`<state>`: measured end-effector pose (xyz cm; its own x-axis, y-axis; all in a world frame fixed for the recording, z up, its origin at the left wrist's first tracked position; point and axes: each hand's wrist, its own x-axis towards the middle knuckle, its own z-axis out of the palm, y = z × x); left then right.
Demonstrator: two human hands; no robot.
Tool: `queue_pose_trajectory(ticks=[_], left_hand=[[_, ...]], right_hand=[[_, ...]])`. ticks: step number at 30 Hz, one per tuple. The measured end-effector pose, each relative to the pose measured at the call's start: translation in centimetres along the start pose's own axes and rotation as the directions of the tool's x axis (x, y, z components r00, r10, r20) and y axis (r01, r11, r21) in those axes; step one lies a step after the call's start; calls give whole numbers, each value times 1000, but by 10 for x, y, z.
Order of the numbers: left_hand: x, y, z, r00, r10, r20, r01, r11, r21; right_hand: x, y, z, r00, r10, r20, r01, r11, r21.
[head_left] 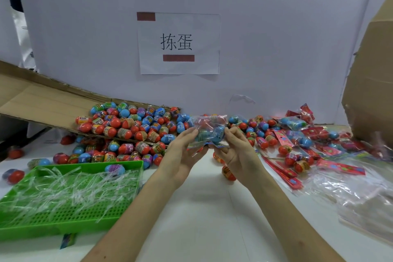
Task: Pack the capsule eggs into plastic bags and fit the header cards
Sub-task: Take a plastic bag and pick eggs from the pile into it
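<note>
A white flat table (pixel 202 208) carries a green perforated plastic tray (pixel 85 215) at left. Red-and-blue plastic capsule eggs (pixel 131 149) lie behind it. Clear plastic bags (pixel 361 198) lie at right.

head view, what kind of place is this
Probably a hand-packing bench in a workshop: capsule eggs heaped on a cardboard flap, header cards and plastic bags stacked nearby, a printed sign on the partition.

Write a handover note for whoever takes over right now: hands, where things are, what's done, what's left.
Hands: the left grip and right grip both pinch a filled bag above the table.
Things: loose eggs are heaped behind and to the left. The header cards and empty bags are on the right. A green tray of plastic strips is on the left.
Done: some carded packs lie at the right.
Left: finish this bag; I cannot tell if its card is on. Then pack the remaining eggs.
</note>
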<state>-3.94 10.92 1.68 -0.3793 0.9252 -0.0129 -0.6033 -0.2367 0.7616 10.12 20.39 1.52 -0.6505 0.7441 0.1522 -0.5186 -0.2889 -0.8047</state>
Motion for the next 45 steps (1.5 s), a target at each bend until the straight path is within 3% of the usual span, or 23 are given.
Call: queue_pose_trajectory(ticks=[3, 7, 12, 16, 19, 28, 37, 45], left_hand=[[1, -1, -1, 1000, 10, -13, -10, 999, 35], [3, -3, 0, 998, 62, 6, -62, 995, 77], [6, -7, -2, 986, 136, -100, -121, 982, 142], [3, -11, 0, 954, 264, -144, -199, 913, 356], [3, -16, 1, 945, 299, -132, -216, 874, 436], [2, -4, -1, 996, 89, 2, -88, 987, 135], [-1, 4, -1, 996, -58, 64, 59, 998, -24], [1, 2, -4, 994, -105, -14, 101, 978, -182]], right_hand=[[-1, -1, 1, 999, 8, -49, -8, 1000, -13], [0, 0, 3, 997, -21, -77, 9, 988, -151], [0, 3, 5, 996, -32, -84, 9, 965, -260], [1, 10, 10, 986, -108, -128, 24, 845, -535], [1, 14, 11, 966, -185, -179, 45, 807, -589], [3, 2, -1, 984, -28, -179, -30, 950, -311], [4, -2, -5, 992, 107, -70, -118, 977, -176], [2, -3, -7, 988, 156, -11, -157, 983, -100]])
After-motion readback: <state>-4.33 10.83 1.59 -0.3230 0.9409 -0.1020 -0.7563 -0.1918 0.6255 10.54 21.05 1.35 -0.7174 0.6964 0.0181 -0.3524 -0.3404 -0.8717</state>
